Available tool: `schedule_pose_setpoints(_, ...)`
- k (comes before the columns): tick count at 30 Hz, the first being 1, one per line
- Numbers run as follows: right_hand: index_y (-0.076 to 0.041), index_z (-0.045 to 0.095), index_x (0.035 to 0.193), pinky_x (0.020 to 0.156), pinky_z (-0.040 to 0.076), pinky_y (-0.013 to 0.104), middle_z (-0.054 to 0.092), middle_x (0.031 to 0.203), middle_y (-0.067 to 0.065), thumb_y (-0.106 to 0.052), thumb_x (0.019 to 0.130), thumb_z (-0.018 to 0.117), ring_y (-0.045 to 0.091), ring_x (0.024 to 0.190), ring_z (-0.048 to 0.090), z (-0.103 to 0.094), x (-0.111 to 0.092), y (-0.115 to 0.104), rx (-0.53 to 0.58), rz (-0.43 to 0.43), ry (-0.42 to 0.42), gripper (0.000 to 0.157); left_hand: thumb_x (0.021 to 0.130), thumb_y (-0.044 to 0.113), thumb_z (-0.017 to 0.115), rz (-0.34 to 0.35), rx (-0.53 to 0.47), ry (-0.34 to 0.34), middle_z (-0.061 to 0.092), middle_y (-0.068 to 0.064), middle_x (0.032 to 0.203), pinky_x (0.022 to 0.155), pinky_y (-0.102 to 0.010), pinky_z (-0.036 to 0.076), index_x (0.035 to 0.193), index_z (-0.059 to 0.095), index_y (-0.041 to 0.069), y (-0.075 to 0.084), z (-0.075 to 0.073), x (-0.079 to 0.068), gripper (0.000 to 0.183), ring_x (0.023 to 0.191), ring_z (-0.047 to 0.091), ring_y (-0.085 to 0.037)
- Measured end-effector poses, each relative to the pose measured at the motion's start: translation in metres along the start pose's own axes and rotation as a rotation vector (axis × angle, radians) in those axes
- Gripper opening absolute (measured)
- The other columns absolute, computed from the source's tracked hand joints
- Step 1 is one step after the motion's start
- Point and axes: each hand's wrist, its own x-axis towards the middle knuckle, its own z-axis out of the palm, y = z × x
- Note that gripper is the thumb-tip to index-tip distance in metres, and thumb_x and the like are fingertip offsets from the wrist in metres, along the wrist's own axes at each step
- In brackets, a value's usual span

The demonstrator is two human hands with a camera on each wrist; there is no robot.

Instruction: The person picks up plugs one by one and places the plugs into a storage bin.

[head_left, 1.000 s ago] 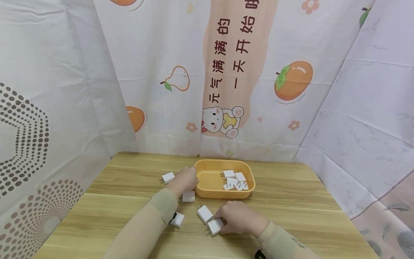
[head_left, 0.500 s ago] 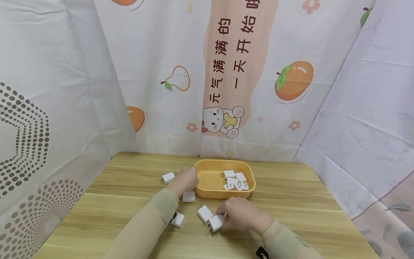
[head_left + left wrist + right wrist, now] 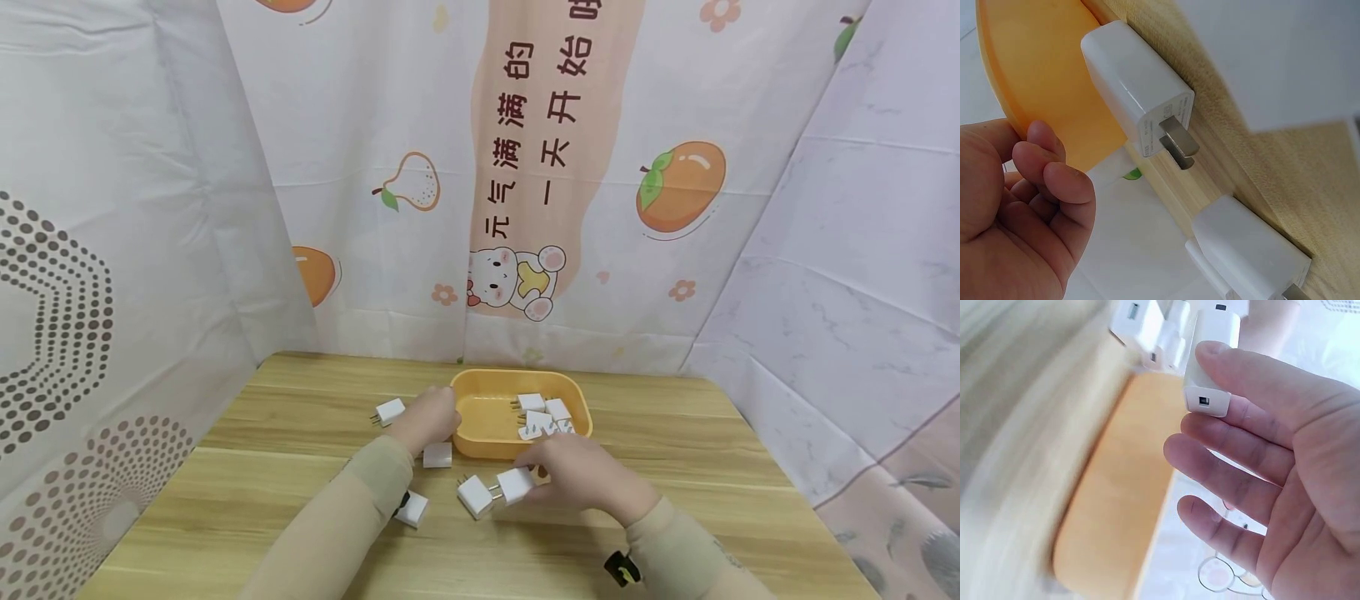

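Observation:
My right hand pinches a white charger plug between thumb and fingers, its metal prongs facing left, in front of the yellow tray. The right wrist view shows the thumb on one side of that charger and its port end toward the camera. At the tray's left end, my left hand holds the rim; its curled fingers show in the left wrist view. Another charger lies on the table just left of the held one.
White chargers also lie on the wooden table: one far left, one beside the tray, and one partly behind the left wrist. Several chargers sit in the tray's right half. A printed curtain hangs behind.
My right hand has lifted the charger away from the one beside it and moved it toward the tray, rightward and farther back. The left hand has stayed at the tray rim.

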Motion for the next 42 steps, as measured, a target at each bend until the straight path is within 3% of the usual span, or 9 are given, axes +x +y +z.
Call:
schedule_pose_setpoints(13, -0.014, 0.078, 0.108, 0.067, 0.052, 0.028, 0.070, 0.094, -0.011, -0.028, 0.079, 0.088, 0.009, 0.079, 0.066, -0.028, -0.012, 0.008, -0.029, 0.036, 0.079, 0.034, 0.099, 0.011, 0.060, -0.009, 0.003, -0.009, 0.059, -0.006, 0.073, 0.053, -0.028, 0.047, 0.105, 0.064, -0.003, 0.001, 0.000, -0.001, 0.016, 0.060, 0.056, -0.016)
schedule_pose_setpoints(42, -0.016, 0.077, 0.105, 0.065, 0.050, 0.028, 0.066, 0.085, -0.014, -0.028, 0.078, 0.088, 0.008, 0.075, 0.064, -0.028, -0.011, 0.022, -0.044, 0.036, 0.114, 0.031, 0.098, 0.010, 0.059, -0.026, -0.001, -0.011, 0.059, -0.006, 0.073, 0.053, -0.028, 0.048, 0.103, 0.065, -0.003, 0.001, 0.000, 0.000, 0.015, 0.060, 0.056, -0.017)
